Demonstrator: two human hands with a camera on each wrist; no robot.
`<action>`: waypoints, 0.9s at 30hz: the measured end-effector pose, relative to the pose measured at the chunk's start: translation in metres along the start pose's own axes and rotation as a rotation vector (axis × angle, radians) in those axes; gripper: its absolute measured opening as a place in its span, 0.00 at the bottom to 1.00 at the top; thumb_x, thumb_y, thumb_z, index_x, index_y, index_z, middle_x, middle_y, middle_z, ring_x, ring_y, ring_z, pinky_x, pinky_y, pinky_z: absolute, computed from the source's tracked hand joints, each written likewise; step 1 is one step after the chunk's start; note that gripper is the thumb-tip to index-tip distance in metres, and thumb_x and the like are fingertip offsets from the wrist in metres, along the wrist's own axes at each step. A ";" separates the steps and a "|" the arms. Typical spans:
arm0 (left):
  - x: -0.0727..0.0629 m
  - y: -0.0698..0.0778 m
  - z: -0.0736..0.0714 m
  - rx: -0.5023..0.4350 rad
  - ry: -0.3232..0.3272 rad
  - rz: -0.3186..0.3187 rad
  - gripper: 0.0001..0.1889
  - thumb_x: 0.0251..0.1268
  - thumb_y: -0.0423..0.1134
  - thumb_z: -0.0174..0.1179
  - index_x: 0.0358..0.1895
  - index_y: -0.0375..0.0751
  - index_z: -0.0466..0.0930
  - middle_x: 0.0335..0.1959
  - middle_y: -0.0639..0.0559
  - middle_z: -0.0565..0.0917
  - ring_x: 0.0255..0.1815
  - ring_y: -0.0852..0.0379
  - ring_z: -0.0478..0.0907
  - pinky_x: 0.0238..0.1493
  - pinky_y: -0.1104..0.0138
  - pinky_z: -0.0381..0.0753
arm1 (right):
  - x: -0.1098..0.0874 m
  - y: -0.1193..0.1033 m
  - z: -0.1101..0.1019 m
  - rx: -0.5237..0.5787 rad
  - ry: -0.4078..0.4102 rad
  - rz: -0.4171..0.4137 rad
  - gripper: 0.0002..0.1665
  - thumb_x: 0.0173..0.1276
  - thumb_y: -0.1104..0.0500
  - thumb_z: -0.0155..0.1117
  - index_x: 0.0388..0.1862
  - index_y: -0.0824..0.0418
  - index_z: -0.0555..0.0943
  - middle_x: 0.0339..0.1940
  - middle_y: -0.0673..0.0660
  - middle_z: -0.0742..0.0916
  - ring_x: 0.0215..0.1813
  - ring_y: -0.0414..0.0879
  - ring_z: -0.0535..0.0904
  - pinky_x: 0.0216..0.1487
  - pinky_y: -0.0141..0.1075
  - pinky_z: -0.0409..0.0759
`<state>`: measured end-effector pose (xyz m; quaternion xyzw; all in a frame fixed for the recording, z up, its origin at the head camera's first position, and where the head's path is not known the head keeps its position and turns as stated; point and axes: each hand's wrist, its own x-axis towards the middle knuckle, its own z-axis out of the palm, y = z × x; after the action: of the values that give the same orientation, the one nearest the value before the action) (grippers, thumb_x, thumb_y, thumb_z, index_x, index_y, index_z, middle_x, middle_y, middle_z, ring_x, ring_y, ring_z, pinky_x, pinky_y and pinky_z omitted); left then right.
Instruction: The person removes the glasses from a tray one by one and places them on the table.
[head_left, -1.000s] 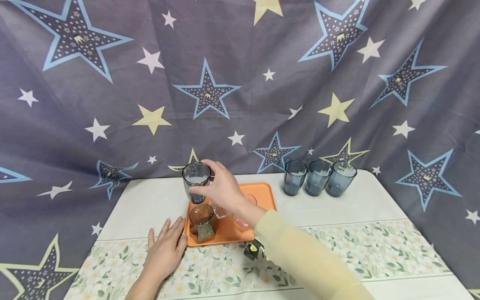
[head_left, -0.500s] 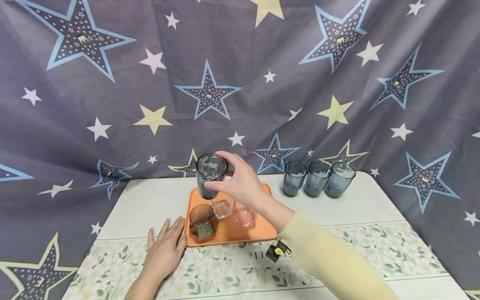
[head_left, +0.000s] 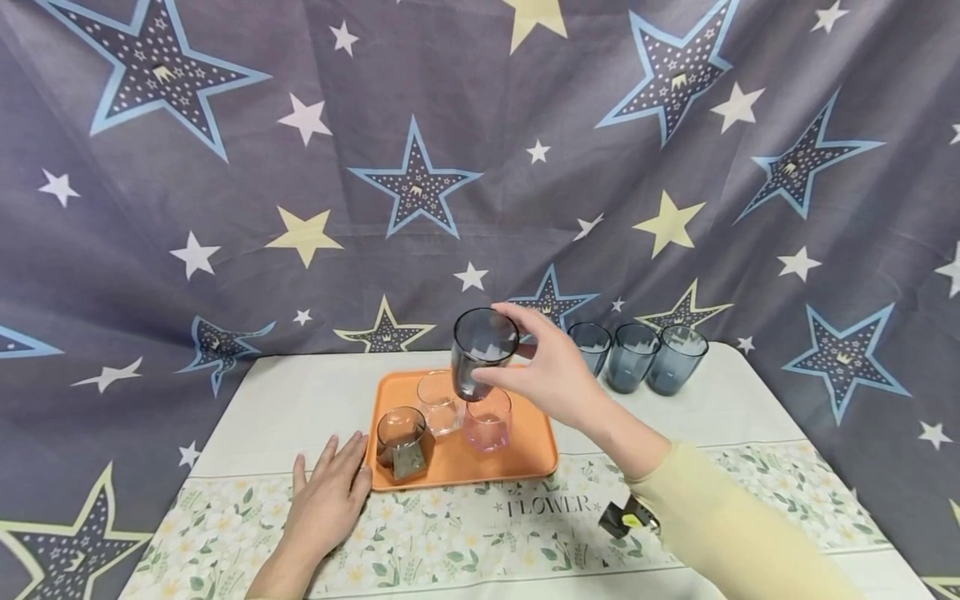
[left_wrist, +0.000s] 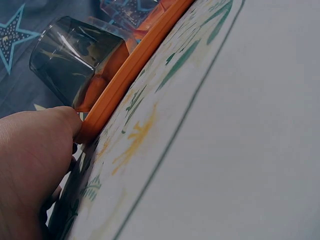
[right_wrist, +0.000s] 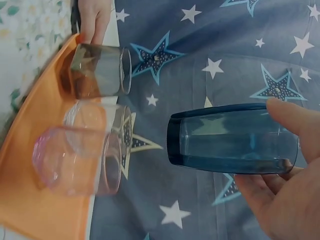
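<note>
My right hand (head_left: 551,367) grips a blue-grey drinking glass (head_left: 480,358) near its rim, thumb on one side and fingers on the other. The glass hangs upright above the back of an orange tray (head_left: 528,454). On that tray stand a smoky brown glass (head_left: 402,442) at the left, a clear glass (head_left: 437,404) behind it and a pink glass (head_left: 487,425) to its right. In the right wrist view the held glass (right_wrist: 232,140) is apart from those three. My left hand (head_left: 330,500) lies flat on the cloth, its fingertips touching the tray's left edge.
Several things frame the space: three blue glasses (head_left: 632,358) in a row at the back right of the table, partly behind my right hand, and a star-patterned curtain (head_left: 480,167) behind. A white tablecloth (head_left: 300,400) with a floral band covers the table.
My right hand has carried the blue-grey glass rightward, from behind the tray's left end to above its middle, uncovering the clear and pink glasses. The left hand stays put.
</note>
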<state>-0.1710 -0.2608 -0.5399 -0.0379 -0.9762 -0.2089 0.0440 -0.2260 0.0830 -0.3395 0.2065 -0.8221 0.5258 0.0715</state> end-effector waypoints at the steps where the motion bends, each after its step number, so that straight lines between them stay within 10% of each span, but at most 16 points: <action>1: 0.000 0.000 -0.001 0.000 0.000 0.001 0.29 0.92 0.48 0.47 0.85 0.38 0.68 0.85 0.41 0.69 0.88 0.30 0.54 0.82 0.26 0.31 | -0.003 0.001 -0.005 -0.004 0.001 0.006 0.50 0.61 0.57 0.91 0.80 0.51 0.78 0.71 0.50 0.82 0.66 0.47 0.85 0.67 0.35 0.84; 27: 0.001 0.000 -0.001 0.002 -0.009 0.004 0.29 0.92 0.48 0.47 0.85 0.38 0.68 0.85 0.41 0.69 0.88 0.29 0.53 0.81 0.25 0.31 | -0.063 0.036 -0.085 -0.167 0.036 0.110 0.51 0.64 0.55 0.89 0.83 0.55 0.74 0.69 0.57 0.83 0.64 0.54 0.86 0.66 0.35 0.85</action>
<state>-0.1723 -0.2610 -0.5387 -0.0408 -0.9765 -0.2079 0.0400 -0.1920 0.1888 -0.3534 0.1448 -0.8718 0.4620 0.0739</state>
